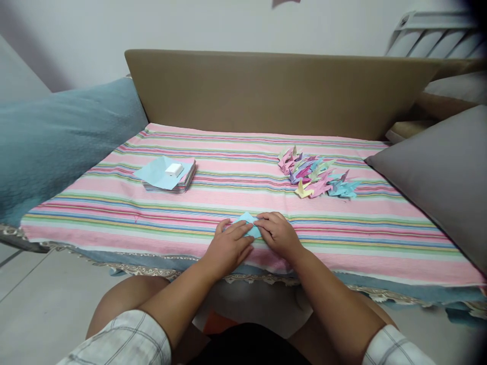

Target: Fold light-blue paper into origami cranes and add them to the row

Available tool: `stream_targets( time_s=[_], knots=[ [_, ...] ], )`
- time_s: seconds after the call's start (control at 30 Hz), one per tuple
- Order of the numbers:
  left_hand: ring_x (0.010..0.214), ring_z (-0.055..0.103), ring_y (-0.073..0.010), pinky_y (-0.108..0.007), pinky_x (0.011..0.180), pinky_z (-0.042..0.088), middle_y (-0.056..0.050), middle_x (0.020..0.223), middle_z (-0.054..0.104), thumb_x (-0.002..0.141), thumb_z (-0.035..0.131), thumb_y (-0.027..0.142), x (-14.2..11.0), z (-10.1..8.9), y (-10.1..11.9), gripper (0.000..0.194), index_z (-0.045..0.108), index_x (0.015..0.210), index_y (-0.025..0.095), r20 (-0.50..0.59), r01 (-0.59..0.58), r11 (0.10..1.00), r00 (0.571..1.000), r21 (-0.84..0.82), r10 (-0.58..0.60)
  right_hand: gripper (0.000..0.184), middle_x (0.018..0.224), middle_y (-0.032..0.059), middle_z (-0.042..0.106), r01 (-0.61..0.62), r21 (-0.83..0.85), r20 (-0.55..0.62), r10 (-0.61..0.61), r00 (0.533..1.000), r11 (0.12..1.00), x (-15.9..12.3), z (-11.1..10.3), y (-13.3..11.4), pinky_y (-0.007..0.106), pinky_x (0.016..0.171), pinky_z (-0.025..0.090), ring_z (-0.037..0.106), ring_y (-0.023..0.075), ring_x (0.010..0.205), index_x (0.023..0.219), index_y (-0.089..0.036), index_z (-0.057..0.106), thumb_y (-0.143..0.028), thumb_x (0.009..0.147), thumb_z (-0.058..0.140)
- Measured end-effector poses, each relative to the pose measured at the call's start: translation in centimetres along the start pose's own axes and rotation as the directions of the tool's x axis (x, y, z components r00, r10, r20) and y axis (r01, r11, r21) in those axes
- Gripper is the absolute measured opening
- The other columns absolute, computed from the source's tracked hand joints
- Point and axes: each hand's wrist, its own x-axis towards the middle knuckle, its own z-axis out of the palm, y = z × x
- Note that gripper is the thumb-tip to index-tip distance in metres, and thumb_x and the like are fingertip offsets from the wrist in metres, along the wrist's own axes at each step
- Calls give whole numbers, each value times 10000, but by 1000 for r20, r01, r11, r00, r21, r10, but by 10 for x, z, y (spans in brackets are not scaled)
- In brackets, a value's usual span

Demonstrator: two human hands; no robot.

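A small light-blue sheet of origami paper [246,217], folded to a point at its far side, lies on the striped cloth near the front edge. My left hand [230,246] holds it down from the left, fingers laid across it and thumb at its left side. On the right side my right hand [279,235] pinches the paper's edge between thumb and fingers. The fingertips of both hands nearly meet over the paper, and they hide much of its lower part.
Several folded paper cranes [314,177] in mixed colours cluster at the back right. To the left sits a stack of coloured paper [152,172] with a small white block [174,170] on top. A grey cushion [437,177] and blue cushion [68,142] flank the striped cloth [236,172].
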Motion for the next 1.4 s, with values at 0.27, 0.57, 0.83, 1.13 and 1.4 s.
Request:
stream_targets(
  time_s=[0.27,0.57,0.83,1.13,1.4],
  knots=[
    [889,569,-181,-341,806,406,-24,910,643,790,606,283,12,7,-21,141,679,906,249,-169,387,904,893,-182,-417,220,1036,70,653,4,-1,16,-4,1000,1000,-1,3,1,373,832,470,548,203,945,976,-216,678,-197,869,486],
    [863,606,-155,-311,797,427,-7,870,678,807,579,214,13,11,-30,151,696,895,253,-90,393,886,901,-248,-425,229,1060,60,661,2,-15,38,-2,999,1000,0,3,0,378,835,467,554,201,937,992,-217,674,-196,879,476],
    [849,597,-159,-315,771,394,-7,880,664,838,560,247,12,12,-32,165,712,885,292,-47,369,920,925,-134,-378,228,1062,66,663,-15,-36,34,16,999,999,-1,4,-2,380,830,471,550,212,945,987,-199,681,-177,867,489],
    [873,568,-175,-321,764,401,-23,910,651,843,526,204,12,10,-38,217,711,909,296,3,328,942,945,-72,-328,233,1058,65,667,-23,-34,32,24,999,999,-1,6,-1,385,836,474,556,210,949,977,-198,682,-162,858,485],
    [827,602,-160,-303,766,461,-38,880,674,826,508,140,12,3,-52,219,706,868,223,35,251,952,968,-173,-248,243,1051,70,668,-18,-39,40,20,999,999,-1,6,0,399,833,475,564,212,949,973,-212,682,-159,853,477]
  ],
)
